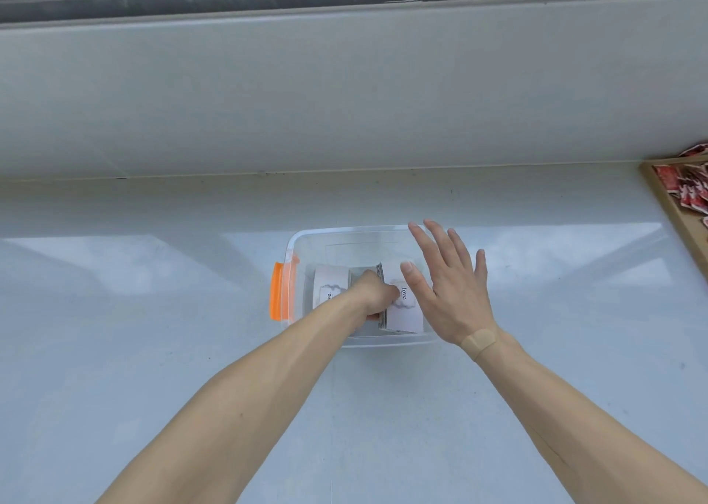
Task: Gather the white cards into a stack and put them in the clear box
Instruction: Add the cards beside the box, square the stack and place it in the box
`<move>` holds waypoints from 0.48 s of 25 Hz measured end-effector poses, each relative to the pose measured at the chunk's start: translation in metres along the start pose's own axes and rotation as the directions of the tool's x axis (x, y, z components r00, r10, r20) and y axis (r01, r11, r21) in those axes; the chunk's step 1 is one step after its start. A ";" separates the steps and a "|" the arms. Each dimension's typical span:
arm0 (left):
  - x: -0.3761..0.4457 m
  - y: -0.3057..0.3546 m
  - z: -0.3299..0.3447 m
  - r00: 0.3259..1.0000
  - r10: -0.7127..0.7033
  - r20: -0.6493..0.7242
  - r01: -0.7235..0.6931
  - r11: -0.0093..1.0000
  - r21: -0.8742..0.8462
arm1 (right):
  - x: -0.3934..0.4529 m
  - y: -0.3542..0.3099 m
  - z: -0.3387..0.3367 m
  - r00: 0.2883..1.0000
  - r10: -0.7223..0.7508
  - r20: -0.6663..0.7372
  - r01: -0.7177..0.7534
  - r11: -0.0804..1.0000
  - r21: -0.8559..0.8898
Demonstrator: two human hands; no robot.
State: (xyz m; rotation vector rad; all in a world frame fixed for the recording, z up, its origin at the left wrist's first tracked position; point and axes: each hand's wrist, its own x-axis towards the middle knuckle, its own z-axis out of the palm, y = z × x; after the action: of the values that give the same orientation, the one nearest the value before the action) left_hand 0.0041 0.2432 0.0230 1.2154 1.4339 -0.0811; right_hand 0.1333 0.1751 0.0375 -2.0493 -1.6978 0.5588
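Observation:
A clear box (306, 239) with an orange clip (276, 290) on its left side stands on the pale table. Inside it, a stack of white cards (406, 314) printed "love." lies at the right. A second white card pile (326, 287) lies at the left of the box. My left hand (373, 290) reaches down into the box and grips the left edge of the right stack. My right hand (446, 281) hovers flat over the box's right rim, fingers spread, holding nothing. Its thumb is just above the stack.
A wooden tray (668, 212) with red-and-white packets (689, 187) sits at the table's far right. A pale wall ledge (344, 101) rises behind the table, with a dark window frame above it.

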 end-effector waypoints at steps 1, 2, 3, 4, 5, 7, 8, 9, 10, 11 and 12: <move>0.001 0.000 0.002 0.999 0.010 -0.032 -0.007 0.996 0.093 | 0.000 0.000 0.000 1.000 0.003 -0.003 -0.003 1.000 0.002; 0.001 0.000 0.005 0.998 0.015 -0.064 -0.002 0.981 0.192 | 0.000 0.000 0.000 1.000 0.004 -0.008 -0.004 1.000 0.004; 0.003 0.000 0.007 0.996 0.018 -0.090 0.008 0.960 0.279 | 0.000 -0.001 0.000 1.000 0.004 -0.012 -0.003 1.000 0.004; 0.003 -0.001 0.009 0.993 0.035 -0.114 0.008 0.935 0.354 | 0.000 -0.001 0.000 1.000 0.004 -0.014 -0.003 1.000 0.003; 0.004 -0.002 0.011 0.988 0.061 -0.141 0.005 0.905 0.426 | 0.000 -0.001 0.000 1.000 0.005 -0.014 -0.005 1.000 0.002; 0.004 -0.004 0.013 0.977 0.106 -0.186 0.011 0.844 0.536 | -0.001 0.000 0.001 1.000 0.010 -0.015 -0.009 1.000 0.005; 0.003 -0.004 0.014 0.972 0.121 -0.200 0.011 0.832 0.555 | -0.001 0.000 0.001 1.000 0.009 -0.015 -0.009 1.000 0.005; 0.003 -0.004 0.014 0.971 0.120 -0.208 0.017 0.831 0.555 | -0.001 0.000 0.001 1.000 0.009 -0.015 -0.009 1.000 0.004; 0.002 -0.003 0.013 0.972 0.104 -0.209 0.026 0.841 0.540 | -0.001 0.000 0.001 1.000 0.011 -0.014 -0.011 1.000 0.005; 0.002 -0.003 0.012 0.975 0.084 -0.205 0.037 0.851 0.523 | -0.001 0.000 0.001 1.000 0.014 -0.015 -0.013 1.000 0.008; 0.002 -0.002 0.012 0.978 0.067 -0.199 0.044 0.859 0.510 | -0.001 0.000 0.001 1.000 0.015 -0.018 -0.015 1.000 0.009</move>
State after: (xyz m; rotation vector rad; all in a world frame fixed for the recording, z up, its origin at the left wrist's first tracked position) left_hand 0.0114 0.2358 0.0164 1.7100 1.6482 -0.3558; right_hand 0.1324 0.1743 0.0373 -2.0567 -1.6680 0.5497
